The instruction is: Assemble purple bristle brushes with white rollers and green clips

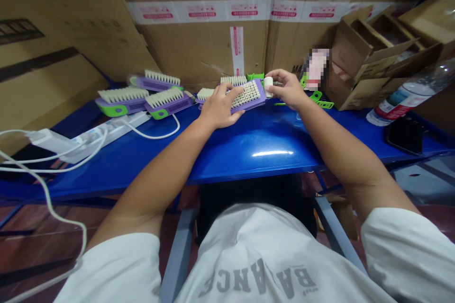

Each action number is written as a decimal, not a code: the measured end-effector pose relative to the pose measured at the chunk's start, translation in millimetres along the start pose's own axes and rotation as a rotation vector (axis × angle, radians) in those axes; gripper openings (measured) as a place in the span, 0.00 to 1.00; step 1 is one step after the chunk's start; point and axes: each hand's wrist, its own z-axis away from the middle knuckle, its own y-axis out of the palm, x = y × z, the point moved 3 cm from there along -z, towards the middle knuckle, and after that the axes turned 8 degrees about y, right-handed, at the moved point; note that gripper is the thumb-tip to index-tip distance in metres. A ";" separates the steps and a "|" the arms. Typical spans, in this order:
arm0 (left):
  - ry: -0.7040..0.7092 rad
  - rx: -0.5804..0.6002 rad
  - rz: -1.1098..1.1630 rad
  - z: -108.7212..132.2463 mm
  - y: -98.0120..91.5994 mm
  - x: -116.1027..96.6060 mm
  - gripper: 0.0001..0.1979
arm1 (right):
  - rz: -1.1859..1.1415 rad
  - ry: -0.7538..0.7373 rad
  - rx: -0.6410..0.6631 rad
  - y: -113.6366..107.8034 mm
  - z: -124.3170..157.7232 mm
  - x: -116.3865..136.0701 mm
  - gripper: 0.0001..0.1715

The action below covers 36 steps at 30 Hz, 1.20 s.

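Observation:
My left hand (pixel 221 106) lies over a purple scrub brush (pixel 253 97), gripping it by the edges with its cream bristles facing up. In my right hand (pixel 288 89), a small white cylindrical piece (pixel 268 87) is pinched between thumb and fingers. That piece is right at the brush's right end; whether the two touch I cannot tell. Another brush (pixel 232 80) shows behind the held one, partly hidden. On the left side of the table lie more purple-and-green brushes (pixel 122 100), bristles up. Bright green plastic parts (pixel 322 100) are just beyond my right wrist.
A white power strip (pixel 106 133) with cables runs along the left of the blue table (pixel 249 151). Large cardboard boxes (pixel 206 42) wall the back. Small open cartons (pixel 359 61), a plastic bottle (pixel 401 99) and a black phone (pixel 405 135) are at right.

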 end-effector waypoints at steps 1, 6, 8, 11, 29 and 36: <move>-0.001 0.002 -0.005 0.1 0.2 0.0 0.36 | -0.007 -0.001 0.001 0.4 0.1 0.2 0.26; -0.013 0.006 -0.018 0.1 1.5 0.7 0.36 | -0.044 0.009 0.018 0.9 0.1 0.2 0.26; -0.010 0.002 -0.014 0.1 1.3 0.8 0.36 | -0.058 0.010 0.024 0.3 -0.3 -0.1 0.26; -0.011 0.003 -0.011 0.0 0.6 0.8 0.35 | -0.057 0.006 0.041 -0.7 -1.2 -1.0 0.28; -0.045 -0.006 -0.056 -0.1 -3.5 -1.5 0.37 | 0.170 -0.126 0.241 -0.3 -9.2 -17.2 0.62; -0.042 0.012 -0.060 -0.1 -4.7 -3.3 0.35 | 0.190 -0.112 0.219 -2.2 -7.5 -18.5 0.57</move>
